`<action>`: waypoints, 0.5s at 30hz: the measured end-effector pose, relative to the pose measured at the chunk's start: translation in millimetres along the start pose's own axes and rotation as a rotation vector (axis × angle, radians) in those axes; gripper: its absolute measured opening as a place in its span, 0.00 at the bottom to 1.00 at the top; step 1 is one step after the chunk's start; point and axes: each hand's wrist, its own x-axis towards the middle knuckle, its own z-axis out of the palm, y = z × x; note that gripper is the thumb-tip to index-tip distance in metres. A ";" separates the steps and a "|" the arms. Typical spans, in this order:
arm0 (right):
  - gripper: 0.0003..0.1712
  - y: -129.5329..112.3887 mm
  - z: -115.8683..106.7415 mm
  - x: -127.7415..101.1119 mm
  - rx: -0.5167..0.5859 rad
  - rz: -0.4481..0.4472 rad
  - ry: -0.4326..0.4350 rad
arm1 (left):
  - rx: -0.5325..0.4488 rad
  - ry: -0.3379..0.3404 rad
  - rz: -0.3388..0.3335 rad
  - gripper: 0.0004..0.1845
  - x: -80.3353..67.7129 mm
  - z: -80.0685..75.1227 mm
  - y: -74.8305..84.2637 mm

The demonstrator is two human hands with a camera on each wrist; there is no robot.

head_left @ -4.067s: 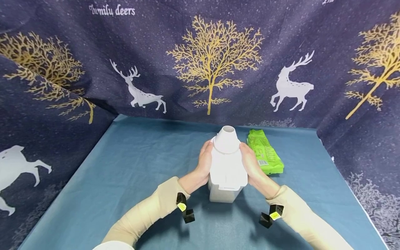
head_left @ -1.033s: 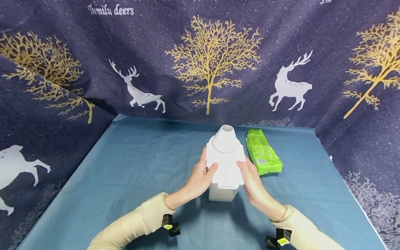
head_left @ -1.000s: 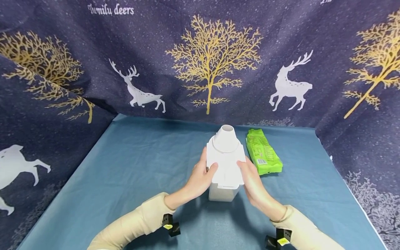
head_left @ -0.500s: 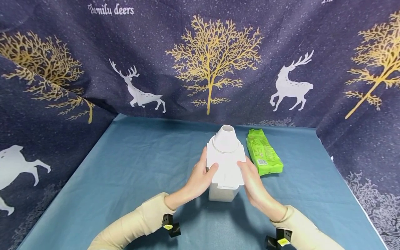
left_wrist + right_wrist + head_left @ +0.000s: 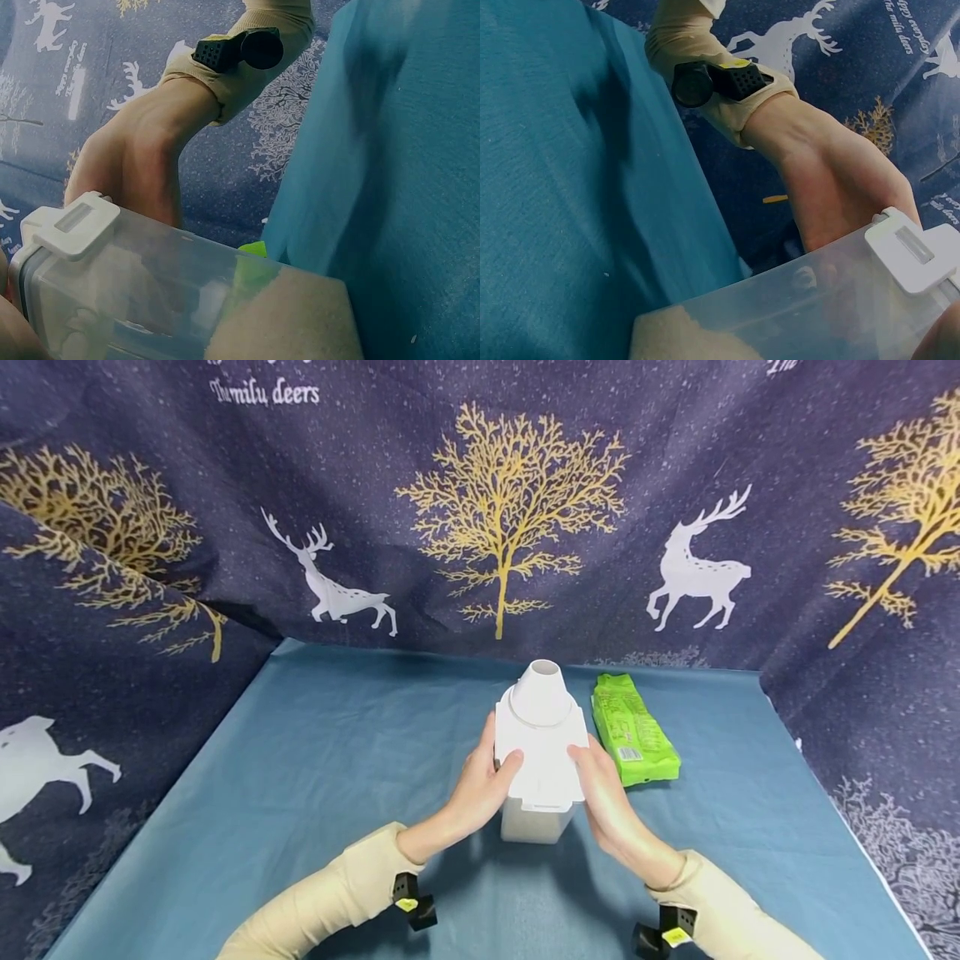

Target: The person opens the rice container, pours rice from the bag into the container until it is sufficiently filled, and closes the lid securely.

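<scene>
In the head view a translucent storage container (image 5: 534,828) stands upright on the cloth, topped by a white lid (image 5: 542,772) with a hollow cone-shaped spout (image 5: 542,697) at its far end. My left hand (image 5: 476,787) grips the lid's left edge, thumb on top and fingers down the side. Opposite it, my right hand (image 5: 606,797) grips the right edge the same way. A white clasp (image 5: 79,225) lies flat against the container in the left wrist view. Pale grain-like contents (image 5: 686,337) fill the bottom, visible through the wall. Some fingers are hidden behind the container.
A green printed bag (image 5: 636,735) lies on the blue cloth (image 5: 337,760) just right of the container. Behind rises a dark curtain (image 5: 442,610) with deer and trees, which also hangs at both sides.
Compared with about four seconds ago, both hands sit nearer me, thumbs now on the lid's top. Over the last second hands and container stay put; the view only tilts slightly.
</scene>
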 end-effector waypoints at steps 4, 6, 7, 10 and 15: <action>0.24 0.6 1.6 5.3 0.016 -0.005 0.011 | -0.021 0.011 0.001 0.38 3.0 -0.1 -1.9; 0.25 1.0 2.2 7.9 0.024 -0.003 0.016 | -0.019 0.016 -0.005 0.38 5.0 -0.3 -3.0; 0.25 1.1 2.3 9.0 0.029 -0.002 0.019 | -0.016 0.018 -0.002 0.38 6.0 -0.4 -3.7; 0.23 0.8 2.9 11.9 0.047 -0.004 0.021 | -0.012 0.023 0.012 0.38 9.0 -1.3 -4.9; 0.20 -0.5 3.0 15.0 0.065 -0.023 0.018 | -0.020 0.020 0.025 0.38 14.1 -3.1 -5.6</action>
